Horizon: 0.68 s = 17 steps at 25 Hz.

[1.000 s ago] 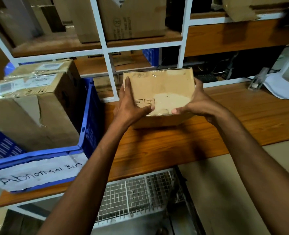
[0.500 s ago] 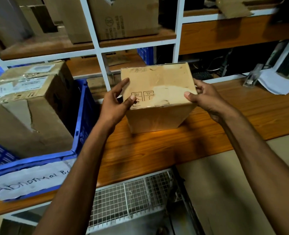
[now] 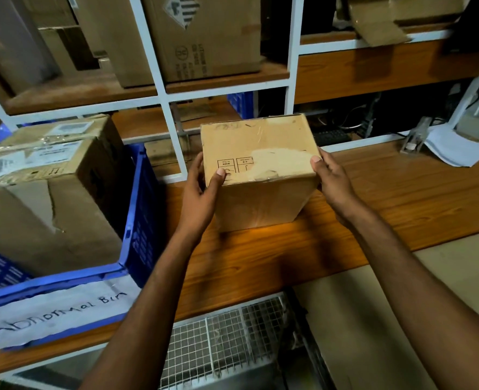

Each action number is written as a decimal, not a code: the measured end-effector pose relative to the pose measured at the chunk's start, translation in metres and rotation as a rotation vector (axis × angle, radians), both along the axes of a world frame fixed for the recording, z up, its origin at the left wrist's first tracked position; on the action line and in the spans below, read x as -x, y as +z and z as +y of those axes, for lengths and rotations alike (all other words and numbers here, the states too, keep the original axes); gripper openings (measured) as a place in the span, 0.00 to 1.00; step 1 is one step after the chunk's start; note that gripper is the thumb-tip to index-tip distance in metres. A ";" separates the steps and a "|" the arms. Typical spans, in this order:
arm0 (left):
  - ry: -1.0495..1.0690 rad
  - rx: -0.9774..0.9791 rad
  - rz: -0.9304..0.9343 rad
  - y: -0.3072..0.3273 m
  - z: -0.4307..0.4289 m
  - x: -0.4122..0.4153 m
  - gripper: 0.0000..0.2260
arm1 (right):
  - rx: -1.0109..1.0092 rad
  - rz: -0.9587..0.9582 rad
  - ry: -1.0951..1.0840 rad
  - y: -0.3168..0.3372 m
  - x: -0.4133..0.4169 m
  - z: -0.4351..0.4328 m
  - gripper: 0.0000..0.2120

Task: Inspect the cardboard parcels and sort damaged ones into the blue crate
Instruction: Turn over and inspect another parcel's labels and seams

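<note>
The left hand (image 3: 201, 190) and right hand (image 3: 332, 181) clamp the small cardboard parcel (image 3: 259, 164) between them above the wooden shelf (image 3: 401, 198), right of the blue crate (image 3: 140, 204). The thumb-edge grips look shallow; tilting it for inspection could let it slip.

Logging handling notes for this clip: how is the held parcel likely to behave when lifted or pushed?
The parcel probably stays stiff: its edges look square. It seems fairly light, since the left hand and right hand hold it mostly with fingertips. The glossy tape on top may make that grip slippery.
</note>
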<state>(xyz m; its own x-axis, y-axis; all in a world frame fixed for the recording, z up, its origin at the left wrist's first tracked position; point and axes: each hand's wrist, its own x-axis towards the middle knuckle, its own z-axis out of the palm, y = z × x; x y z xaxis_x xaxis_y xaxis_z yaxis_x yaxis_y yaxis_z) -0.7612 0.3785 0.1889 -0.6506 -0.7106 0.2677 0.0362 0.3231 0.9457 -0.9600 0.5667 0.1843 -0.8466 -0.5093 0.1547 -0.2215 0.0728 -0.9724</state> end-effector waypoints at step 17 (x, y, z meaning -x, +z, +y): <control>0.291 0.257 -0.198 0.054 0.013 0.001 0.25 | -0.161 0.334 -0.229 0.040 -0.024 -0.016 0.25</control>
<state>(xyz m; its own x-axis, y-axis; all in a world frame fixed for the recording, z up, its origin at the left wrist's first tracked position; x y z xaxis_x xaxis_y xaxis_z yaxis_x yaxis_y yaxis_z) -0.7622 0.3917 0.2424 -0.4897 -0.7984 0.3504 -0.2650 0.5192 0.8125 -0.9360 0.5510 0.2244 -0.8572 -0.3545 0.3735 -0.4828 0.3010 -0.8224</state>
